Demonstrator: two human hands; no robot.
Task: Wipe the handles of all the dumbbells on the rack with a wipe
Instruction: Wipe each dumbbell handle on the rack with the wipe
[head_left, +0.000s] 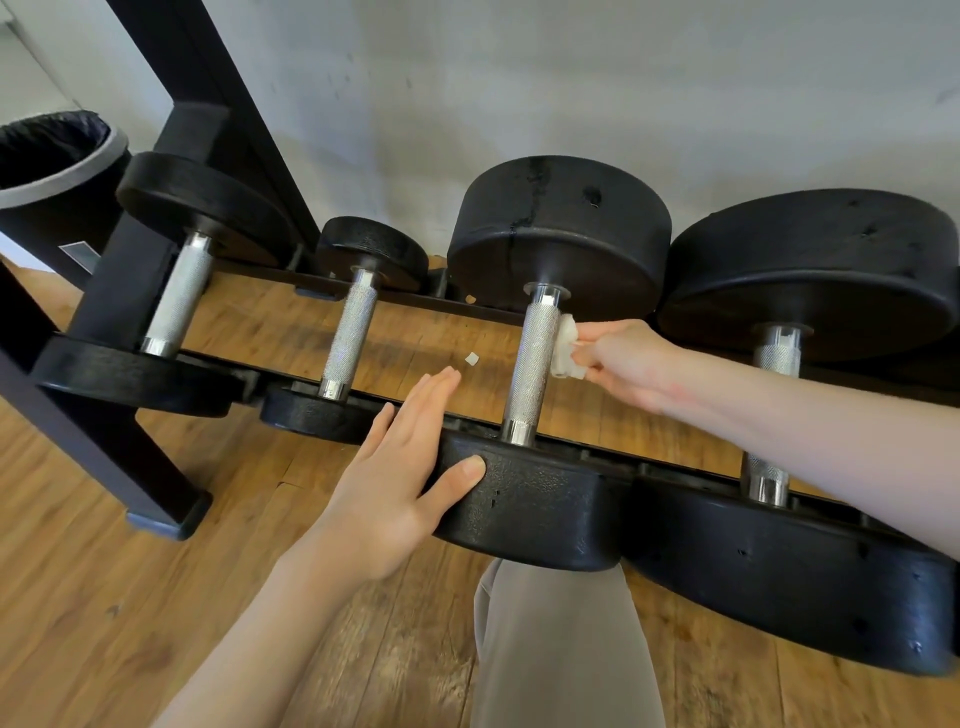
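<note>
Several black dumbbells with knurled steel handles lie side by side on a low black rack (119, 291). My right hand (631, 364) pinches a crumpled white wipe (566, 345) against the right side of the third dumbbell's handle (532, 364), near its far end. My left hand (400, 478) lies flat with straight fingers along the left side of that dumbbell's near head (530, 509), thumb pressed on its top. The left handle (179, 296), the small handle (350, 338) and the rightmost handle (776, 358), partly hidden by my right forearm, are untouched.
A scrap of white wipe (471, 358) lies on the wooden floor (130, 597) under the rack. A bin with a black liner (57, 156) stands at far left beside a black frame post (228, 93). My knee (556, 644) is below the rack. A white wall backs the rack.
</note>
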